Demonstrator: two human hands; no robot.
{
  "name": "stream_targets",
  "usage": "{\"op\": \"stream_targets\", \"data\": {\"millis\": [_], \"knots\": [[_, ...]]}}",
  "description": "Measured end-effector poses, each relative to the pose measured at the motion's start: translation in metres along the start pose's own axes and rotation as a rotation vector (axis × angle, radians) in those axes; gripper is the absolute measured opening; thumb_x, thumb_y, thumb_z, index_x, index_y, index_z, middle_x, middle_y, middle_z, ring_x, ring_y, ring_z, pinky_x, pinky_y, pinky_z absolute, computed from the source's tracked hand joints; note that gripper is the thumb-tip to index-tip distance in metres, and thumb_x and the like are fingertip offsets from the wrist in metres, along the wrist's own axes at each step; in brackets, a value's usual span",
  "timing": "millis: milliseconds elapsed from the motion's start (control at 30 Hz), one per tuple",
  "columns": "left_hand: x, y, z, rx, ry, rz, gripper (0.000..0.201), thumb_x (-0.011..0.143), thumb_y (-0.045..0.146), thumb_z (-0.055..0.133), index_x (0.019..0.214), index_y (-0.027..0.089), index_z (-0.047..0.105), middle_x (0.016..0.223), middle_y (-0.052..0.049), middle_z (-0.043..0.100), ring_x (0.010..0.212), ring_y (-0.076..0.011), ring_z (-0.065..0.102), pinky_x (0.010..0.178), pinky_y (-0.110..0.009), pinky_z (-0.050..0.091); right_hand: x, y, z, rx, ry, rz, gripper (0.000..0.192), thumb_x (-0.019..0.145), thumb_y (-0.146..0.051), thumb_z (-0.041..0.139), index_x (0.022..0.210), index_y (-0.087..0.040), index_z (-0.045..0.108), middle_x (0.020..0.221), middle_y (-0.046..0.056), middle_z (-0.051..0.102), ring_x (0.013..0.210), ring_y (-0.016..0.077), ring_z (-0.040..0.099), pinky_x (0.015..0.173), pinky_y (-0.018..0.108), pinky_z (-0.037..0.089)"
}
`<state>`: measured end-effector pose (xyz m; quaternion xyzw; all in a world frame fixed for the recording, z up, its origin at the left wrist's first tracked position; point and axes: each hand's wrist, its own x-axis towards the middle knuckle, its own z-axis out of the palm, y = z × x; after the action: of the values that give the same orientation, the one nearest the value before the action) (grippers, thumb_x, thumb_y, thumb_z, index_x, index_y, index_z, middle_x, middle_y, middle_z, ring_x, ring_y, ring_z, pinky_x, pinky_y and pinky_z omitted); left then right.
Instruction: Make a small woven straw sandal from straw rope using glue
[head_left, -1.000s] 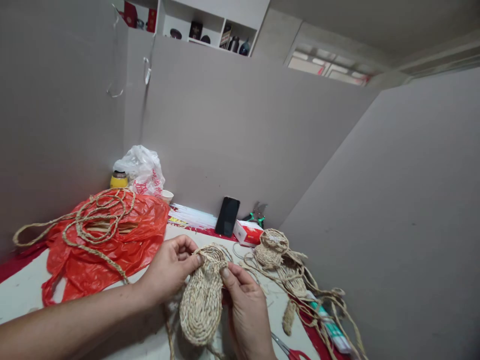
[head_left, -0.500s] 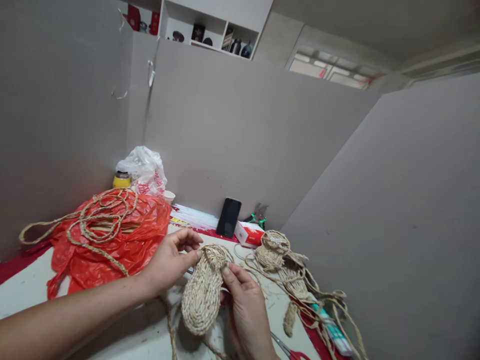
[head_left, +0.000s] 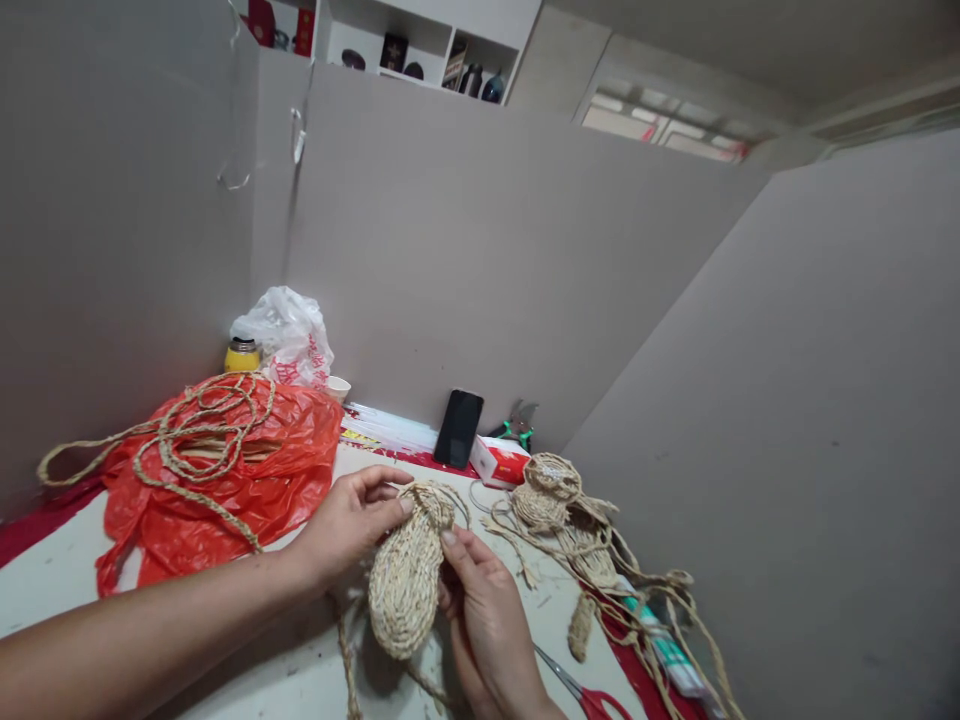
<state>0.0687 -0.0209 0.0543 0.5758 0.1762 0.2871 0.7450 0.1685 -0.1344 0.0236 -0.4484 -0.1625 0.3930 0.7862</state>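
Observation:
Between my hands is a small woven straw shoe [head_left: 407, 590], its rounded sole end pointing down toward me and its looped upper end away from me. My left hand [head_left: 358, 522] pinches the far left edge of the upper with thumb and fingers. On the right side, my right hand [head_left: 484, 610] grips the shoe with the thumb on top and the fingers behind, partly hidden. A braided straw cord [head_left: 345, 655] trails from beneath it over the white tabletop [head_left: 285, 650].
Left, a coil of braided straw cord [head_left: 214, 425] rests on a red plastic bag [head_left: 300, 430]. A phone [head_left: 458, 430] leans at the back beside a red-and-white box [head_left: 501, 463] and pruning shears [head_left: 519, 425]. Other woven pieces [head_left: 547, 495] and red-handled scissors [head_left: 585, 690] lie right.
My left hand has shifted slightly right and now pinches the edge of the shoe's upper more closely. The shoe is tilted a little differently, and more of the scissors shows.

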Motion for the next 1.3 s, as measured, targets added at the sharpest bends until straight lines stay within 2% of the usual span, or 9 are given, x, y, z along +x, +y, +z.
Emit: {"op": "stream_targets", "data": {"millis": [233, 300, 367, 433, 500, 633, 833, 1100, 1300], "knots": [[-0.004, -0.009, 0.005, 0.034, 0.099, 0.027, 0.026, 0.071, 0.037, 0.068, 0.079, 0.014, 0.059, 0.066, 0.001, 0.062, 0.059, -0.0110, 0.055, 0.060, -0.024, 0.043, -0.003, 0.006, 0.001, -0.058, 0.043, -0.033, 0.028, 0.063, -0.033, 0.081, 0.079, -0.014, 0.068, 0.064, -0.001, 0.064, 0.048, 0.0064, 0.049, 0.041, 0.014, 0.038], [-0.003, -0.007, 0.004, 0.094, 0.067, 0.060, 0.019, 0.073, 0.030, 0.064, 0.082, 0.015, 0.058, 0.070, 0.000, 0.061, 0.064, -0.0115, 0.056, 0.062, -0.024, 0.044, -0.002, 0.003, 0.001, -0.095, 0.076, -0.066, 0.030, 0.061, -0.034, 0.082, 0.079, -0.015, 0.068, 0.065, -0.001, 0.064, 0.047, 0.0066, 0.049, 0.041, 0.015, 0.038], [-0.001, 0.000, -0.001, 0.169, -0.020, 0.088, 0.027, 0.069, 0.017, 0.063, 0.095, 0.016, 0.057, 0.088, -0.003, 0.063, 0.079, -0.0146, 0.059, 0.071, -0.026, 0.046, -0.002, -0.003, 0.001, -0.183, 0.079, -0.116, 0.031, 0.059, -0.036, 0.082, 0.079, -0.016, 0.069, 0.063, -0.002, 0.063, 0.046, 0.0072, 0.049, 0.041, 0.017, 0.039], [0.000, 0.013, -0.008, 0.267, -0.147, 0.101, 0.062, 0.060, 0.005, 0.062, 0.118, 0.022, 0.051, 0.115, -0.007, 0.058, 0.102, -0.0195, 0.056, 0.080, -0.030, 0.046, -0.002, -0.011, 0.001, -0.308, 0.039, -0.159, 0.029, 0.061, -0.037, 0.081, 0.079, -0.016, 0.070, 0.061, -0.002, 0.062, 0.048, 0.0085, 0.049, 0.044, 0.018, 0.041], [-0.002, 0.029, -0.014, 0.410, -0.320, 0.115, 0.078, 0.059, 0.003, 0.063, 0.130, 0.027, 0.044, 0.124, -0.009, 0.054, 0.115, -0.0241, 0.049, 0.084, -0.033, 0.047, -0.004, -0.019, 0.001, -0.426, -0.018, -0.200, 0.025, 0.065, -0.036, 0.078, 0.078, -0.017, 0.072, 0.060, -0.001, 0.062, 0.052, 0.0100, 0.051, 0.048, 0.019, 0.042], [-0.012, 0.051, -0.014, 0.600, -0.456, 0.133, 0.073, 0.064, 0.003, 0.061, 0.130, 0.032, 0.048, 0.125, -0.005, 0.056, 0.104, -0.0226, 0.057, 0.085, -0.033, 0.046, -0.007, -0.028, 0.003, -0.569, -0.128, -0.241, 0.020, 0.069, -0.035, 0.075, 0.079, -0.018, 0.074, 0.064, 0.000, 0.065, 0.056, 0.0124, 0.052, 0.053, 0.022, 0.043], [-0.014, 0.032, 0.001, 0.568, -0.351, 0.313, 0.017, 0.078, 0.020, 0.062, 0.094, 0.018, 0.067, 0.093, -0.004, 0.063, 0.090, -0.0165, 0.059, 0.082, -0.029, 0.046, -0.010, -0.033, 0.005, -0.600, -0.175, -0.277, 0.017, 0.069, -0.033, 0.074, 0.076, -0.018, 0.074, 0.060, 0.000, 0.062, 0.056, 0.0137, 0.053, 0.054, 0.024, 0.045], [-0.017, 0.011, 0.005, 0.342, -0.174, 0.207, 0.020, 0.079, 0.029, 0.064, 0.093, 0.015, 0.061, 0.083, -0.002, 0.059, 0.076, -0.0118, 0.053, 0.067, -0.023, 0.042, -0.017, -0.038, 0.006, -0.592, -0.216, -0.264, 0.017, 0.075, -0.032, 0.070, 0.086, -0.020, 0.074, 0.071, 0.002, 0.068, 0.064, 0.0141, 0.059, 0.060, 0.023, 0.049], [-0.021, 0.013, 0.010, 0.251, -0.154, 0.214, 0.020, 0.080, 0.031, 0.063, 0.089, 0.014, 0.057, 0.077, 0.000, 0.056, 0.069, -0.0094, 0.048, 0.063, -0.020, 0.039, -0.020, -0.038, 0.006, -0.492, -0.229, -0.215, 0.022, 0.075, -0.032, 0.072, 0.093, -0.021, 0.069, 0.080, 0.003, 0.069, 0.072, 0.0147, 0.062, 0.065, 0.022, 0.049]]}}
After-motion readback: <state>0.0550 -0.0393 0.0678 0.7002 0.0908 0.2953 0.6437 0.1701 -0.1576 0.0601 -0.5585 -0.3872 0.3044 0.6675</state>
